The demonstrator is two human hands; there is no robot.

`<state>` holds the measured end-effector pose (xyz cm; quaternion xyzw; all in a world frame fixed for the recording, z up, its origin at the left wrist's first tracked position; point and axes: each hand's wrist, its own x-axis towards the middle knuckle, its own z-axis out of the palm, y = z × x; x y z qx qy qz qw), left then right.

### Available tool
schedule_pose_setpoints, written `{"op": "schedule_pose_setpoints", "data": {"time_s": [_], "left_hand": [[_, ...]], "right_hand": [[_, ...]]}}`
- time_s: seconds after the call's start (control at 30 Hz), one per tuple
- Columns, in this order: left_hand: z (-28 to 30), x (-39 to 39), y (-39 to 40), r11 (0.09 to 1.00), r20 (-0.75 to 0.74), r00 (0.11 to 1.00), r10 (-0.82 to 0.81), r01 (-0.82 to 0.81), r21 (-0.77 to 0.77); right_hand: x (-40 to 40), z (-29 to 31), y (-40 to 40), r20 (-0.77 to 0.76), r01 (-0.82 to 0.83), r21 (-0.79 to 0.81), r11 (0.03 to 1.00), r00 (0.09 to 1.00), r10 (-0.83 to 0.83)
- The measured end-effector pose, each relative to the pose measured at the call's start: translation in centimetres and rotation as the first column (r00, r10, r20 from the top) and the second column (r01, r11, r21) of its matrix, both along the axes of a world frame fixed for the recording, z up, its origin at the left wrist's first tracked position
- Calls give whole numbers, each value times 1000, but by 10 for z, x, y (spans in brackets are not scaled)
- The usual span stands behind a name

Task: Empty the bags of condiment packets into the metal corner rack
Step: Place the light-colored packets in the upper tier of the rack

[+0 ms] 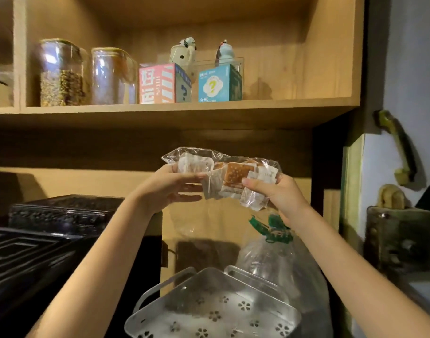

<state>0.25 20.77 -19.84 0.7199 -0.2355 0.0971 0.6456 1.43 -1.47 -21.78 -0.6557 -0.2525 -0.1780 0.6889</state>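
I hold a clear plastic bag of condiment packets [223, 172] up in front of me, high above the metal corner rack [209, 311]. My left hand [170, 189] pinches the bag's left end between thumb and fingers. My right hand [280, 196] grips the right end, thumb over the packets. White and brown packets show through the plastic. The rack sits at the bottom centre, a silver tray with flower-shaped holes; its visible floor holds no packets.
A large clear water jug with a green handle [272, 230] stands behind the rack on the right. Black ornate boxes [57, 215] lie to the left. The wooden shelf above carries glass jars [62, 74], two small boxes [165, 84] and figurines. A green door handle [402, 147] is on the right.
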Motion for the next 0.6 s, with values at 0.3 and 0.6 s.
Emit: {"op": "schedule_pose_setpoints", "data": {"time_s": [0.3,0.6], "left_hand": [[-68,16,8,1000,-147,989,2,1,20],[-115,15,12,987,-165,986,26,-51,-150]], "right_hand": [[13,-65,1,-157,70,-71,995,984,-81],[14,-98,0,-218,59,-70,996,973,-73]]}}
